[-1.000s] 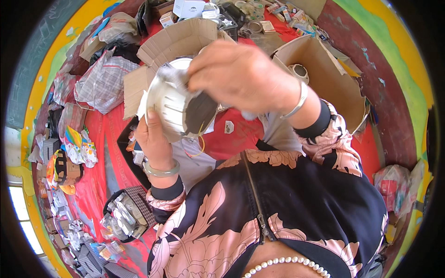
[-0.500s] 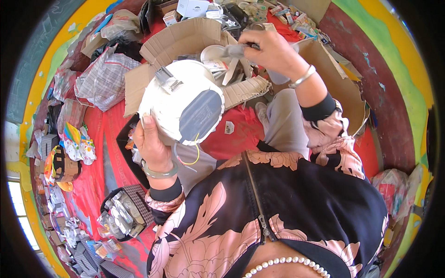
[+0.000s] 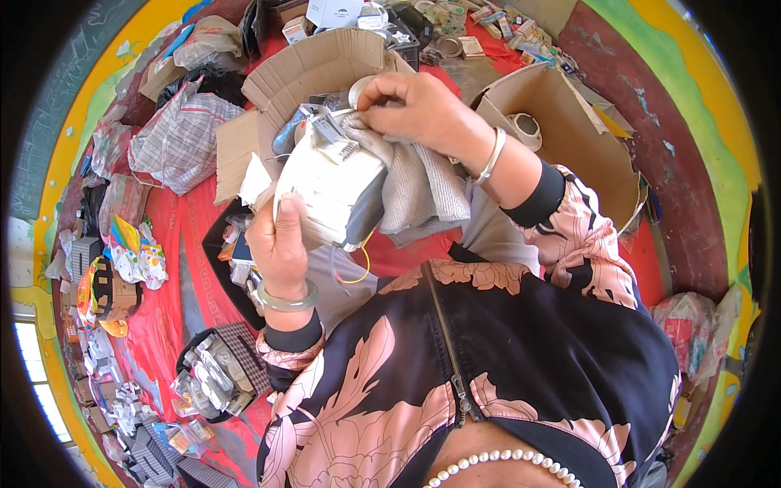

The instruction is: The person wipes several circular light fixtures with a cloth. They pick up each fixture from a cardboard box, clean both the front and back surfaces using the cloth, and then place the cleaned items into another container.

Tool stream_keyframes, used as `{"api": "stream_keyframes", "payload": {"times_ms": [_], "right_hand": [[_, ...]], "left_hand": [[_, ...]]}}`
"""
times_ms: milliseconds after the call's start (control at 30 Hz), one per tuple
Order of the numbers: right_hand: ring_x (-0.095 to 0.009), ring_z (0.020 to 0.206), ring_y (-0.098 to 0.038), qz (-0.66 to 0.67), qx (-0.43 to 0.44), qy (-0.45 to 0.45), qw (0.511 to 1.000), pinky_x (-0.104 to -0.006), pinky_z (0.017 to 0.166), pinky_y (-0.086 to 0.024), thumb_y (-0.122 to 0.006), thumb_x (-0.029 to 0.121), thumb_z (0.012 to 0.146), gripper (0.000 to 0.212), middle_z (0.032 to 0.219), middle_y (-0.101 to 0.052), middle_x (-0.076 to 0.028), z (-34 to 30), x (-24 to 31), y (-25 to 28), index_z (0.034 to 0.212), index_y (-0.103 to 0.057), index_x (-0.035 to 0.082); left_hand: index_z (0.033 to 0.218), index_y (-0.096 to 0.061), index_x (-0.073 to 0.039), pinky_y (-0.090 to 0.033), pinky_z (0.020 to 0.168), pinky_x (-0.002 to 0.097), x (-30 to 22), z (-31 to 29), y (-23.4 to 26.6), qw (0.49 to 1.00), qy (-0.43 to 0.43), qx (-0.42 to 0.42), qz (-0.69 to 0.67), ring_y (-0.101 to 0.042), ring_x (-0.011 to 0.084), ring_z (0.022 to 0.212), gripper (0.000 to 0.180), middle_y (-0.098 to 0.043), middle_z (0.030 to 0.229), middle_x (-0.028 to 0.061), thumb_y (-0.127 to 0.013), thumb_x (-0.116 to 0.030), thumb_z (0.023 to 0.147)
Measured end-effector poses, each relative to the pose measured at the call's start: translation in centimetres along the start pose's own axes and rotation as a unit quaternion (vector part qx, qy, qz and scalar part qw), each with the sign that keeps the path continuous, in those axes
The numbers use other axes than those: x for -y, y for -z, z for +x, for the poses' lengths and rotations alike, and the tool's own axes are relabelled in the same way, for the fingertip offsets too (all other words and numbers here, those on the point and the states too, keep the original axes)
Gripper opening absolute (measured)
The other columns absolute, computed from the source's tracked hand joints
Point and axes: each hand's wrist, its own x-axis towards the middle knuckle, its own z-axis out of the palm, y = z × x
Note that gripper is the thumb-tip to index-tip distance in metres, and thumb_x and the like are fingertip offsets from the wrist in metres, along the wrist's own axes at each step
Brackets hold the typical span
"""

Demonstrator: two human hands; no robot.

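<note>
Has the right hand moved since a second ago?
Yes. The right hand was lying over the white device; it then swung out toward the open cardboard box and now is back at the device's top edge, holding a grey cloth.

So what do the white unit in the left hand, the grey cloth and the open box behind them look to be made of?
White unit: probably moulded plastic, smooth with a slight sheen; thin wires hang from it.
Grey cloth, held by the right hand: soft woven or knitted fabric, matte, ribbed, draping in folds.
Open box: brown corrugated cardboard, dull, with creased flaps.
The left hand grips the unit from below.
</note>
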Motion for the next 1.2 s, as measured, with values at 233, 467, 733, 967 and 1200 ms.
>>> {"api": "stream_keyframes", "payload": {"times_ms": [233,467,733,967,1200], "right_hand": [[-0.013,0.069,-0.056,-0.092,0.024,0.007,0.995,-0.0268,0.067,-0.046,-0.069,0.013,0.074,0.016,0.071,-0.060,-0.004,-1.1,1.6,0.1,0.080,-0.059,0.002],[-0.024,0.071,-0.061,-0.118,-0.003,0.117,0.986,-0.0347,0.067,-0.046,-0.073,0.033,0.073,0.034,0.072,-0.062,-0.013,-0.5,-0.2,0.9,0.084,-0.063,0.002],[-0.014,0.058,-0.045,-0.072,0.329,0.004,0.942,-0.0315,0.057,-0.040,-0.058,0.038,0.089,0.043,0.060,-0.052,-0.008,-1.0,1.3,2.2,0.077,-0.059,-0.003],[-0.016,0.056,-0.047,-0.092,0.302,0.000,0.949,-0.0330,0.057,-0.042,-0.058,0.019,0.080,0.021,0.060,-0.054,-0.011,-1.0,2.1,2.2,0.079,-0.060,-0.001],[-0.024,0.067,-0.060,-0.497,0.033,-0.117,0.859,-0.0327,0.065,-0.048,-0.054,0.014,0.074,0.023,0.074,-0.062,-0.015,-1.8,-6.8,5.7,0.092,-0.066,0.006]], "left_hand": [[0.084,-0.062,0.002,-0.037,0.051,0.0263,-1.1,0.7,0.6,0.993,-0.010,0.097,0.061,-0.043,0.0089,0.055,0.032,-0.050,0.058,0.0029,-0.054,-0.027,0.093],[0.082,-0.061,0.005,-0.034,0.051,0.0263,0.3,0.4,0.6,0.995,-0.005,0.094,-0.034,-0.041,0.0083,0.057,0.036,-0.051,0.060,0.0007,-0.055,-0.028,0.092],[0.086,-0.063,0.007,-0.036,0.051,0.0265,0.6,0.4,1.1,0.989,0.007,0.131,-0.062,-0.046,0.0097,0.056,0.034,-0.054,0.061,0.0026,-0.057,-0.026,0.090],[0.088,-0.063,0.006,-0.038,0.054,0.0260,0.4,-0.1,0.2,0.993,0.007,0.095,-0.067,-0.048,0.0092,0.057,0.035,-0.055,0.062,0.0027,-0.056,-0.028,0.091],[0.089,-0.061,0.006,-0.034,0.056,0.0221,-1.6,0.9,1.5,0.989,0.056,-0.076,-0.112,-0.043,0.0038,0.063,0.032,-0.054,0.071,-0.0056,-0.052,-0.023,0.095]]}}
